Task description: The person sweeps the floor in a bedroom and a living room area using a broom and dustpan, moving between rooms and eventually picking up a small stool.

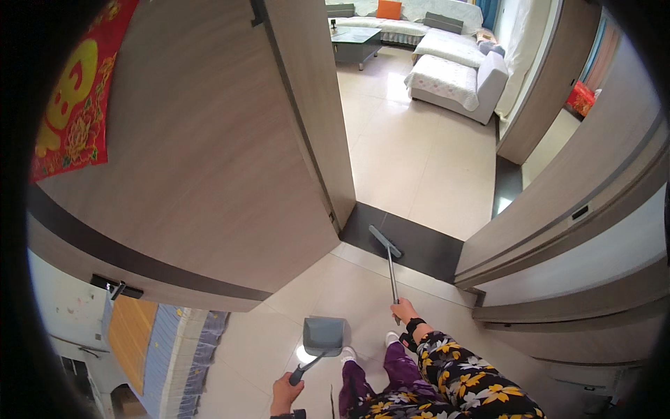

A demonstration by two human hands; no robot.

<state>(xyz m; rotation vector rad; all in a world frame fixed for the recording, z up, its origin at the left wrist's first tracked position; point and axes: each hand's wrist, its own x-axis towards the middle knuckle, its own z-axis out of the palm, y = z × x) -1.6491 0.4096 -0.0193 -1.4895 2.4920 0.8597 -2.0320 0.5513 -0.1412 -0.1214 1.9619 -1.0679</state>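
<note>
My right hand point(404, 311) is closed around the lower end of a broom's metal handle point(392, 277). The broom's grey head point(385, 241) lies on the dark doorway threshold point(424, 238). In my left hand point(287, 392) is the grip of a grey plastic dustpan point(323, 336), whose pan is over the light tiled floor, left of my feet. Whether the pan touches the floor, I cannot tell. Both of my wrists have dark bands.
A wooden door point(209, 157) with a red paper decoration point(78, 89) stands at the left. Behind it is a bed point(157, 351). Beyond the threshold are a coffee table point(356, 44) and a covered sofa point(445, 78). The door frame point(565, 209) rises at the right.
</note>
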